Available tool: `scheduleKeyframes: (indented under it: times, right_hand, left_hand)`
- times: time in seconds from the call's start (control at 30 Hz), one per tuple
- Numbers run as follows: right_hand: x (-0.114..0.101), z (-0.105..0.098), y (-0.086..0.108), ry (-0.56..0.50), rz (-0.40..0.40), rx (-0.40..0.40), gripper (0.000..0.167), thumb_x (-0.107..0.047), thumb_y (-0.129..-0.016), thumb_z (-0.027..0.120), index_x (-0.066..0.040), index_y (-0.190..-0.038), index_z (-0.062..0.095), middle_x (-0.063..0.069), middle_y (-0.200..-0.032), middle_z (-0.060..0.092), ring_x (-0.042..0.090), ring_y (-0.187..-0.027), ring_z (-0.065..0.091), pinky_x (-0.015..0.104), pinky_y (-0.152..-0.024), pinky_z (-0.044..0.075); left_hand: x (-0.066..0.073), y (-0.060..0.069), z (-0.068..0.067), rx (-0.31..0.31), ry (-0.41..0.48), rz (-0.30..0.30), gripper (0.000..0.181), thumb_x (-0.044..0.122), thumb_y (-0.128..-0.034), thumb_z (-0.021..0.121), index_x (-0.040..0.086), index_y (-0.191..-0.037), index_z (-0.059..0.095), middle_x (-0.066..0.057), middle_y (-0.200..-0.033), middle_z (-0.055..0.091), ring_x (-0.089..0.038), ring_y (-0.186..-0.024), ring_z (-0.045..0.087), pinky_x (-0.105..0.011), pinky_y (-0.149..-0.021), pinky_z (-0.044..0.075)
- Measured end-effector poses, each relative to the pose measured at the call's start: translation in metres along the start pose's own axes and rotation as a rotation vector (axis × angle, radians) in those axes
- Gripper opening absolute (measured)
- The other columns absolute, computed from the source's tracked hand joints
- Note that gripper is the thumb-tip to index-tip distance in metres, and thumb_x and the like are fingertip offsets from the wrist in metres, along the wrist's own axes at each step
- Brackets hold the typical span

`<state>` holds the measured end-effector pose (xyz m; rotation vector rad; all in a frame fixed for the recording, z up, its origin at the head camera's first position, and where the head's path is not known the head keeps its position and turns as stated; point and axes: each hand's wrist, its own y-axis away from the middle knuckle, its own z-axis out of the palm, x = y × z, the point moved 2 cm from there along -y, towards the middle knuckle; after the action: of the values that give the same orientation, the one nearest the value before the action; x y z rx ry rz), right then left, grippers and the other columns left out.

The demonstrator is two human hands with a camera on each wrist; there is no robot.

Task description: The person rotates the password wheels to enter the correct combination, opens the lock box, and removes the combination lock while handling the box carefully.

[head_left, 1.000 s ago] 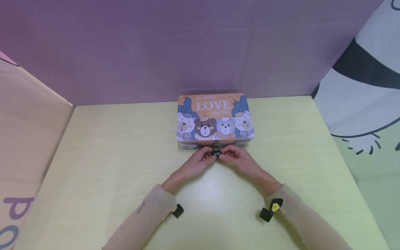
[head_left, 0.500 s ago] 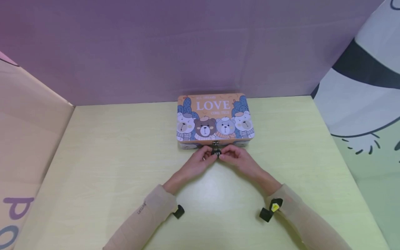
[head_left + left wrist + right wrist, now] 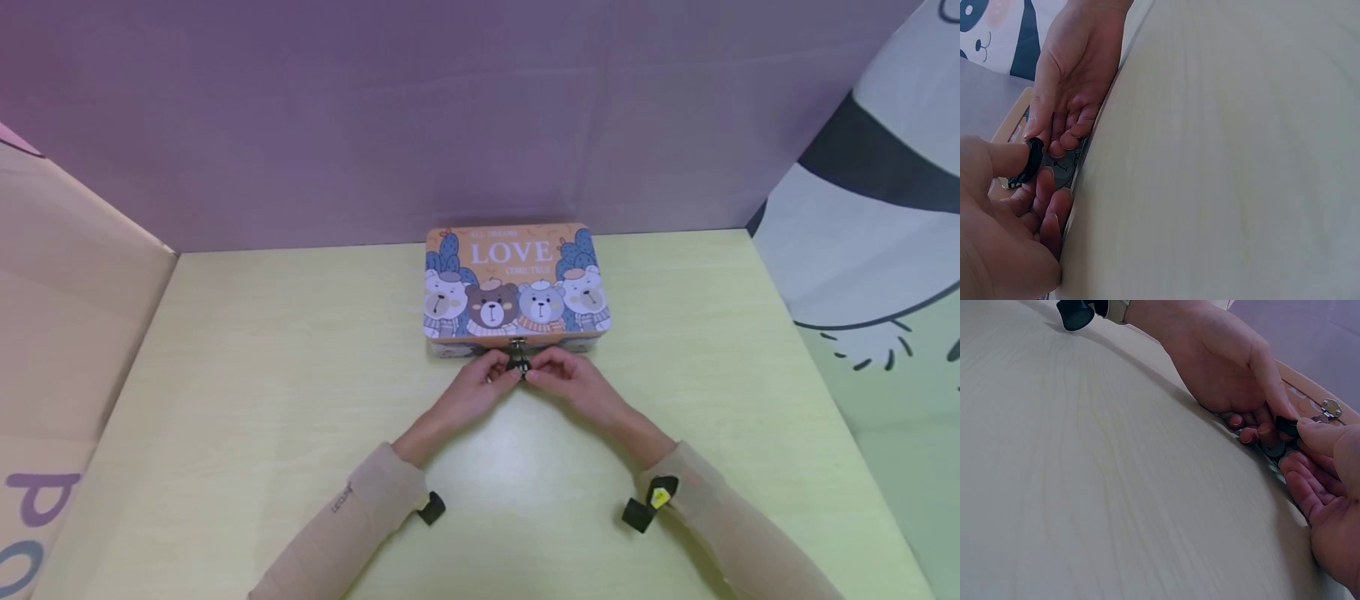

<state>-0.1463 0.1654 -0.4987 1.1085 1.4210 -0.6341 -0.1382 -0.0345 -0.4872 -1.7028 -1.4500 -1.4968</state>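
Observation:
A small black padlock (image 3: 519,367) with white marks on its body hangs at the metal clasp (image 3: 517,342) on the front of a tin box (image 3: 491,258). The box's lid is down and printed with cartoon bears and the word LOVE. My left hand (image 3: 474,390) pinches the padlock from the left between thumb and fingers. From the right, my right hand (image 3: 581,385) pinches it too. In the left wrist view the padlock (image 3: 1034,160) lies between both thumbs and fingertips. Fingers cover much of the padlock (image 3: 1286,427) in the right wrist view; the clasp (image 3: 1331,407) shows beside it.
The box stands near the back edge of a pale wooden table (image 3: 300,350), close to a purple backdrop (image 3: 375,125). Printed panels stand at the left (image 3: 67,292) and right (image 3: 877,250). A black wrist device (image 3: 640,514) sits at the right sleeve, another (image 3: 431,508) at the left.
The white marks on the padlock look slightly different, and the left forearm has shifted a touch to the right. Both hands keep their pinch; the box has stayed in place.

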Motion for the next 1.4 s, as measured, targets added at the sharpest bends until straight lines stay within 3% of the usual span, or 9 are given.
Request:
scheduleKeyframes:
  times: [0.37, 0.87, 1.4]
  right_hand:
    - [0.002, -0.0005, -0.0001, -0.006, -0.006, 0.001, 0.023, -0.013, -0.1, 0.067, 0.003, -0.117, 0.063, 0.011, -0.109, 0.069, 0.018, -0.099, 0.065, 0.024, -0.089, 0.054]
    - [0.0019, -0.0003, -0.0004, 0.001, 0.013, 0.012, 0.023, -0.014, -0.099, 0.068, 0.001, -0.116, 0.064, 0.011, -0.109, 0.068, 0.019, -0.097, 0.064, 0.025, -0.086, 0.054]
    - [0.0006, 0.0002, -0.0002, 0.007, -0.002, 0.002, 0.023, -0.014, -0.099, 0.068, 0.001, -0.117, 0.064, 0.012, -0.11, 0.068, 0.021, -0.099, 0.065, 0.025, -0.088, 0.055]
  left_hand:
    - [0.0001, -0.0002, 0.0, 0.004, -0.001, 0.005, 0.024, 0.032, -0.1046, 0.057, 0.011, -0.115, 0.064, -0.005, -0.106, 0.061, -0.02, -0.097, 0.055, -0.037, -0.089, 0.049]
    - [-0.0044, -0.001, -0.0022, -0.027, 0.021, 0.058, 0.029, 0.028, -0.1031, 0.062, 0.007, -0.124, 0.061, -0.007, -0.11, 0.061, -0.02, -0.099, 0.056, -0.035, -0.089, 0.051]
    - [-0.0009, -0.0007, -0.0001, 0.021, 0.009, 0.022, 0.026, 0.03, -0.104, 0.06, 0.008, -0.118, 0.065, -0.006, -0.106, 0.062, -0.02, -0.096, 0.057, -0.036, -0.088, 0.05]
